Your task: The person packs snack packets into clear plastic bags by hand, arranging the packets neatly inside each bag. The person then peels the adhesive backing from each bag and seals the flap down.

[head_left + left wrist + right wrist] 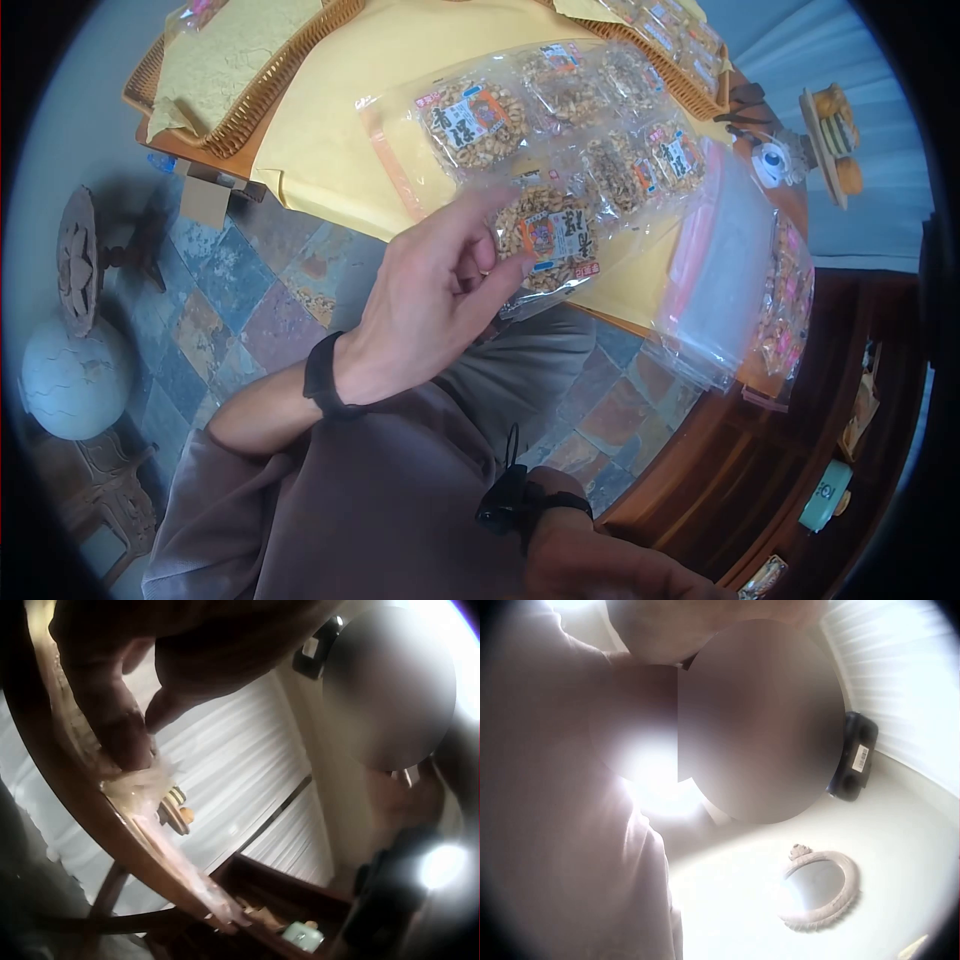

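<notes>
On the yellow-covered table lies a large clear plastic bag of wrapped, knobbly snack cakes (565, 90) with orange and white labels. My left hand (420, 285) reaches over its near edge. Index finger and thumb rest spread on the closest labelled cake (555, 235), while the other fingers bend under the palm. In the left wrist view, a fingertip (131, 750) meets the crinkled plastic. Low in the head view my right hand (620, 568) hangs in front of the body, away from the bag, holding nothing visible; its fingertips run out of frame.
Right of the bag lie a stack of flat clear pouches (700, 260) and a pink-marked snack bag (785, 300). Wicker baskets (255, 100) stand at the back. A wooden shelf unit (720, 460) is at the right, a pale round ball (75, 375) at left.
</notes>
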{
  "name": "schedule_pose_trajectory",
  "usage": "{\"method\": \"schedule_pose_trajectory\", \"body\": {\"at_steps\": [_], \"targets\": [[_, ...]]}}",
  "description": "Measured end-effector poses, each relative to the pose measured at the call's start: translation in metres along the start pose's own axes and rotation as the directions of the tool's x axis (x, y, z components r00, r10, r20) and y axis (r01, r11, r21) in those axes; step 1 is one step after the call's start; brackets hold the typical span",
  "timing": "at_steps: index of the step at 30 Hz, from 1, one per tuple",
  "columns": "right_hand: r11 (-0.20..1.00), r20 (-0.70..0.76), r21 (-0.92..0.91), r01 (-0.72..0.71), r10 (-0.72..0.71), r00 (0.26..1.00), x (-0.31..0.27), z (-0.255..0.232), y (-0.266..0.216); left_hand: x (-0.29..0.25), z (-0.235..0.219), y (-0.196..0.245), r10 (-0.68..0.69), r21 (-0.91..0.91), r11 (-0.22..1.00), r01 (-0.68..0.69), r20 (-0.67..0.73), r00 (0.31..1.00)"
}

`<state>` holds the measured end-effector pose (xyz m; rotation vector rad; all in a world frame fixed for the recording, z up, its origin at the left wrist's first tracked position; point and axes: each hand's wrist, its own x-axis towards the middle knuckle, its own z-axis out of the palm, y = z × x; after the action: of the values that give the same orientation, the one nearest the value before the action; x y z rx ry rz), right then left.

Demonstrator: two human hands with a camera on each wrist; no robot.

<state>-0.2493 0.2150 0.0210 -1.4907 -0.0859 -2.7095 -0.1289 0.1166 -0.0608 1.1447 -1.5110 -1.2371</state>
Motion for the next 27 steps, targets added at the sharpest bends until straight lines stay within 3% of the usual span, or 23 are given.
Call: {"method": "schedule_pose_trajectory", "body": {"at_steps": [1, 2, 4, 8, 10, 13, 18, 20, 23, 25, 27], "targets": [[1.000, 0.005, 0.007, 0.002, -0.002, 1.000, 0.000, 0.000, 0.001, 0.002, -0.001, -0.002, 0.186, 0.271, 0.944, -0.190, 0.039, 0.982], [1.000, 0.011, 0.012, 0.004, -0.004, 1.000, 0.000, -0.001, 0.001, 0.003, -0.002, -0.001, 0.186, 0.271, 0.943, -0.191, 0.042, 0.982], [0.999, 0.017, 0.022, 0.024, -0.024, 1.000, -0.001, -0.002, 0.003, 0.004, -0.005, 0.007, 0.297, 0.574, 0.764, -0.294, 0.090, 0.950], [0.995, 0.002, 0.062, 0.076, -0.077, 0.997, -0.003, -0.001, 0.009, 0.013, -0.007, 0.002, 0.353, 0.626, 0.723, -0.293, 0.030, 0.935], [0.994, -0.004, 0.087, 0.062, -0.062, 0.998, -0.005, -0.001, 0.008, 0.017, -0.005, 0.007, 0.302, 0.646, 0.737, -0.199, -0.051, 0.952], [0.993, -0.021, 0.069, 0.095, -0.094, 0.995, -0.006, 0.000, 0.013, 0.017, 0.006, 0.010, 0.240, 0.630, 0.761, -0.157, -0.047, 0.970], [0.984, -0.066, 0.060, 0.168, -0.164, 0.984, -0.006, 0.004, 0.016, 0.021, 0.014, 0.006, 0.267, 0.684, 0.704, -0.191, -0.005, 0.964], [0.998, -0.056, 0.052, -0.030, 0.033, 0.998, -0.008, 0.004, 0.005, 0.024, 0.018, 0.008, 0.256, 0.689, 0.700, -0.188, 0.004, 0.967], [0.989, 0.024, 0.059, -0.133, 0.132, 0.991, -0.009, -0.001, -0.001, 0.024, 0.018, 0.008, 0.242, 0.674, 0.711, -0.200, 0.032, 0.970], [0.996, 0.052, 0.046, -0.075, 0.072, 0.996, -0.013, -0.006, 0.001, 0.019, 0.013, 0.009, 0.210, 0.559, 0.804, -0.200, 0.047, 0.977], [1.000, 0.082, 0.012, -0.022, 0.021, 0.996, -0.013, -0.009, -0.001, 0.008, 0.006, 0.004, 0.264, 0.540, 0.799, -0.265, 0.081, 0.961]]}}
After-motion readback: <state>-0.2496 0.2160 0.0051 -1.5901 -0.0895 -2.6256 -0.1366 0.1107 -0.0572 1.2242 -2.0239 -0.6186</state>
